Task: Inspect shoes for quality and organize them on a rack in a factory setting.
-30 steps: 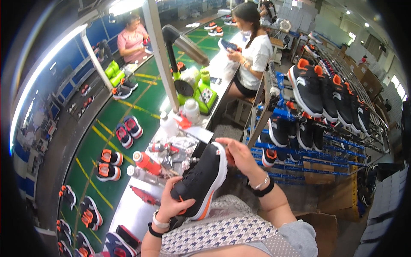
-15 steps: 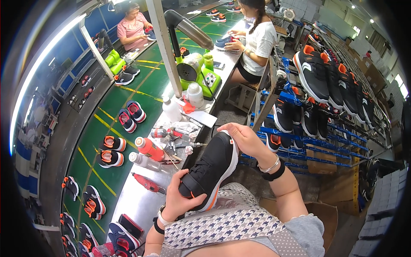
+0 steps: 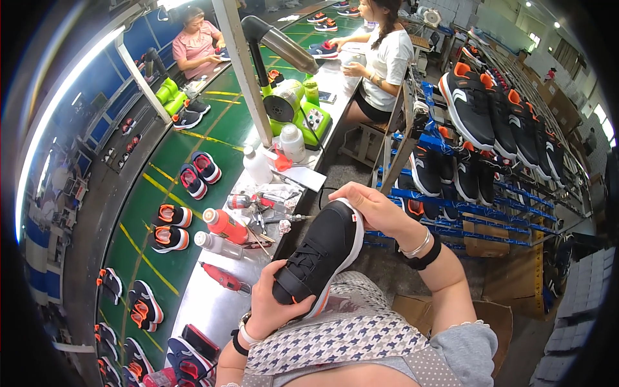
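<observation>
A black sneaker with a white sole and an orange patch near the heel is held above my lap. Its toe points up and away from me, and the laces face up. My left hand grips the heel end, thumb on the near side and fingers on the far side. Up at the toe, my right hand is closed on the white sole edge, where a small red mark shows on the toe's side. The fingers under the shoe are partly hidden.
Left of me the bench carries a red bottle, a clear bottle, a red tool and a green heat blower. Several shoes lie on the green conveyor. A blue shoe rack stands right; two people work further off.
The sneaker has turned slightly, showing more of its upper and less of its side sole. Both hands keep hold. The co-worker in white has moved one hand off the blue shoe.
</observation>
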A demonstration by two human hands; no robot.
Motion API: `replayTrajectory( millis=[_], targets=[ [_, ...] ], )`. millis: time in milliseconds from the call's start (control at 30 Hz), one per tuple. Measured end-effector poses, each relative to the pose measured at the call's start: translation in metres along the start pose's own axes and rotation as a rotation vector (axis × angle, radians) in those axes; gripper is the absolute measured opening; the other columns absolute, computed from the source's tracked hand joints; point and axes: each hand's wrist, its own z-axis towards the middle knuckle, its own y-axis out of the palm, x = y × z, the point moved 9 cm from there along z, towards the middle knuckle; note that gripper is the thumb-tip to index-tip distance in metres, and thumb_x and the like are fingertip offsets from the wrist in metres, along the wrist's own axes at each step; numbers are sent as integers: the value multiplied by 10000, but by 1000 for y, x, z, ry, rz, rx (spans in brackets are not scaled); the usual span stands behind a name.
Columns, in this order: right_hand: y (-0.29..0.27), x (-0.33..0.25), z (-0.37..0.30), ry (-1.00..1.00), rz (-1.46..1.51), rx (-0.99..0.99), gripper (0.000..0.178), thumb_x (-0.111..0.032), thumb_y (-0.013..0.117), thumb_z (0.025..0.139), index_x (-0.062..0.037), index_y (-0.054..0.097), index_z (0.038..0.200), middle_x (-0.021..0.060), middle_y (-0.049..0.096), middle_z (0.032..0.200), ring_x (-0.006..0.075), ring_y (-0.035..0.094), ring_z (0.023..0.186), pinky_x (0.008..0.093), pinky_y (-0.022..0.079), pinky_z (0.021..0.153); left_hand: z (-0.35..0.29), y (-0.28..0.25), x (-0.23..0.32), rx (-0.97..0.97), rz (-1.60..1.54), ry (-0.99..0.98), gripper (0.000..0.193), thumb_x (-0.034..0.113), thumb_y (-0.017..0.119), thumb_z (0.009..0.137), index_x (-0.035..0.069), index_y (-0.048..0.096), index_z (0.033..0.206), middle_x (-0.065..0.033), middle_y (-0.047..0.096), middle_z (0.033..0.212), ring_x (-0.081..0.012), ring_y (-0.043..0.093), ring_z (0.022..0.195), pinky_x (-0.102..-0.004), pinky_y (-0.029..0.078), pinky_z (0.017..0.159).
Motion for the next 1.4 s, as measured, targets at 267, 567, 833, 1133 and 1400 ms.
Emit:
replayTrajectory(
  millis=[267,567,833,1133,1400],
  targets=[
    [5,-2,-2,-12,68,-5,426,-435,371,915,-73,550,1052,-72,429,551,2,290,360,170,205,317,0,-4,-5,-20,-1,30,719,201,788,547,8,419,1133,-133,576,863,-198,594,740,-291,474,672],
    [3,-6,0,-39,27,14,290,-304,402,939,-73,557,1020,-77,450,574,-2,319,388,165,230,338,-2,-2,-13,-29,-64,-10,740,198,792,540,7,413,1146,-118,567,895,-194,575,783,-290,458,720],
    [-1,-16,4,-95,-482,9,288,-304,399,936,-52,533,976,-15,496,600,79,500,560,245,417,533,-1,0,-3,-23,34,-19,690,220,789,543,19,445,1106,-133,572,859,-211,589,722,-291,469,658],
    [-4,-16,8,-200,-565,7,318,-345,404,925,-54,531,945,58,550,625,180,561,559,303,428,532,-1,1,4,6,48,-80,672,238,787,539,21,454,1081,-149,588,839,-237,606,711,-318,480,643],
    [-14,-2,-12,-375,-413,284,388,-309,640,794,-20,586,1048,2,486,658,72,438,584,224,381,540,-3,6,-25,8,-35,-205,697,252,777,544,-2,444,1101,-151,581,849,-236,585,737,-320,464,688]
  ],
)
